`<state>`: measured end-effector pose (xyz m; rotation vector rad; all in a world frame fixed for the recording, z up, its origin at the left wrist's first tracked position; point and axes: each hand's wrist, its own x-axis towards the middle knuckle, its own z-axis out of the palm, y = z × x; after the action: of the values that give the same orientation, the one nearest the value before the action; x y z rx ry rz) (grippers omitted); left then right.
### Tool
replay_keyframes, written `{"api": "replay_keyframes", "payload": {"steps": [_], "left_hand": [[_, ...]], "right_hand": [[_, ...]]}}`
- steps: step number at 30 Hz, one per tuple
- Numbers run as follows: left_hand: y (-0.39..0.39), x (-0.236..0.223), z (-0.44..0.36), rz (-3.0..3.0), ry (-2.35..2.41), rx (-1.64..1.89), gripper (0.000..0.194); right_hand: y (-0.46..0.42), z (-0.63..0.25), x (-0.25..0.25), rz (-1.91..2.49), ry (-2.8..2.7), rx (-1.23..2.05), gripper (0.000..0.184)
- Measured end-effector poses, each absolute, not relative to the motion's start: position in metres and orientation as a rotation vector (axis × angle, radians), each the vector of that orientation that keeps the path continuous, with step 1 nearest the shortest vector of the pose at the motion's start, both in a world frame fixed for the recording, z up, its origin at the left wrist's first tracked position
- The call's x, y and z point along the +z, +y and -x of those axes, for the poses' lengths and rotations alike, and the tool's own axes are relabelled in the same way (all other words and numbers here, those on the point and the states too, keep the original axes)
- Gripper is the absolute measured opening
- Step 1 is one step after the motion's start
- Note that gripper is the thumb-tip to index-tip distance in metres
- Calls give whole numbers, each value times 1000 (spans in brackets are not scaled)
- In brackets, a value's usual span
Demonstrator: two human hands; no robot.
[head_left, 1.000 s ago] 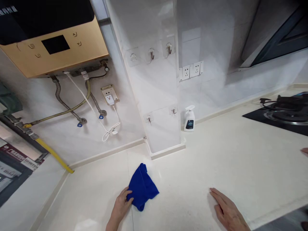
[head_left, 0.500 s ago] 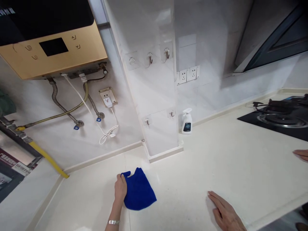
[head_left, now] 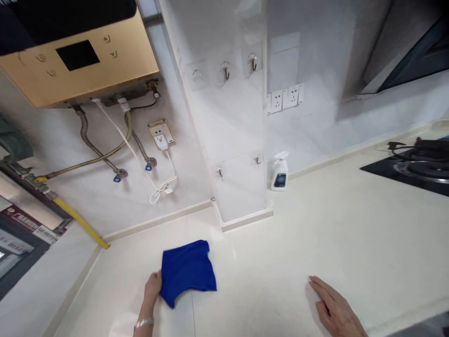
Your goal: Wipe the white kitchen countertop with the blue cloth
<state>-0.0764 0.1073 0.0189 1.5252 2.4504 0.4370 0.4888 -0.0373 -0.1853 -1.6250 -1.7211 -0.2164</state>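
Note:
A blue cloth (head_left: 187,270) lies spread on the pale kitchen counter (head_left: 280,252), in front of a tiled wall column. My left hand (head_left: 153,289) grips the cloth's left edge, fingers tucked at the fabric; a bracelet shows on the wrist. My right hand (head_left: 333,309) rests flat on the counter at the lower right, fingers stretched out, holding nothing.
A white spray bottle (head_left: 279,171) stands by the column base. A black gas hob (head_left: 414,171) sits at the far right. A gold water heater (head_left: 80,61) with hoses and a yellow pipe (head_left: 79,223) hangs at left. Wall sockets and hooks are on the tiles.
My left hand has slid the blue cloth to the left along the counter and it now lies flatter. The other person's fingers at the right edge are gone. My right hand stays put.

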Motion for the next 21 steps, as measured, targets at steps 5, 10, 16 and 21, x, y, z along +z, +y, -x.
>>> {"api": "replay_keyframes", "payload": {"steps": [5, 10, 16, 21], "left_hand": [[64, -18, 85, -1467, 2386, 474, 49], [61, -24, 88, -1578, 2353, 526, 40], [73, 12, 101, -1604, 2497, 488, 36], [52, -13, 30, -1949, 2129, 265, 28]], "right_hand": [[-36, -492, -191, 1619, -1732, -202, 45], [-37, -492, -190, 1626, -1764, -191, 46], [-40, -489, -183, 1618, -1777, -206, 46], [-42, -484, -172, 1645, -1750, -193, 48]]}}
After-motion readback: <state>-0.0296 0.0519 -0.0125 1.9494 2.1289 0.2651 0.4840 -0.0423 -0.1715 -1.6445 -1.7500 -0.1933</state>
